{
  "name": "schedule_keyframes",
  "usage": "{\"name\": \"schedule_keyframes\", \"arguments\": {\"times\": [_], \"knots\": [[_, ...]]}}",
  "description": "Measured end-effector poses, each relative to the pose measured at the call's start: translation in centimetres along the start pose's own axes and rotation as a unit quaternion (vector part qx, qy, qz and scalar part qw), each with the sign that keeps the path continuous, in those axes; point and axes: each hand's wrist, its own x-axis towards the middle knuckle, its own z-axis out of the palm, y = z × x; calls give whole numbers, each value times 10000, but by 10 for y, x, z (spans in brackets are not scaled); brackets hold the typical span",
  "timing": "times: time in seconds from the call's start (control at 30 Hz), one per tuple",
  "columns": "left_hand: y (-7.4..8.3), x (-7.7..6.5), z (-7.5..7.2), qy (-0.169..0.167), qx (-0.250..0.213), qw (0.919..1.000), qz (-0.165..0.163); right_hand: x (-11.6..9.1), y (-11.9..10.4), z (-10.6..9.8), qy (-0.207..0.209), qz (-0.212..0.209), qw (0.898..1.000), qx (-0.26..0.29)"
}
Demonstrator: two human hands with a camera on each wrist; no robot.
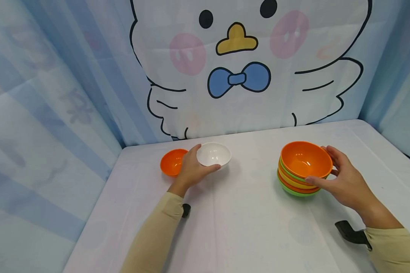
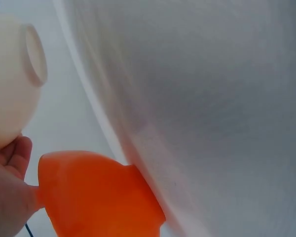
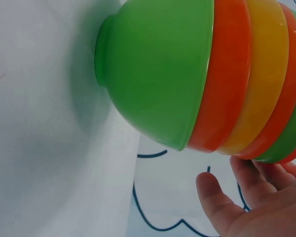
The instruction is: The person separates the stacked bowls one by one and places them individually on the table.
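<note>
My left hand point(image 1: 193, 169) grips a small white bowl point(image 1: 214, 154) from its left side, thumb on the near side and fingers behind. In the left wrist view the foot of that white bowl point(image 2: 15, 79) shows clear of the table. Close beside this hand, an orange bowl point(image 1: 172, 162) stands on the table, partly hidden by the hand. My right hand point(image 1: 348, 185) holds a stack of nested bowls from the right, thumb near the upper rims. An orange bowl point(image 1: 306, 159) tops the stack, with a green bowl point(image 3: 158, 69) at the bottom and orange, yellow and green ones between.
A pale cloth covers the table point(image 1: 246, 216). Behind it hangs a curtain point(image 1: 239, 110) with a cartoon bird, and more curtain point(image 1: 48, 151) closes the left side. Black wrist straps point(image 1: 352, 232) stick out near both sleeves.
</note>
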Motion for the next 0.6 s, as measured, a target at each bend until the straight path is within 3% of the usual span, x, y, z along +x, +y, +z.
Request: {"name": "schedule_keyframes", "arguments": {"times": [0.4,0.6], "knots": [[-4,2,1,32,656,9977,189,-1,0,0,24,-34,10000,-52],[-4,3,2,-54,744,9972,65,-1,0,0,23,-39,10000,-35]]}}
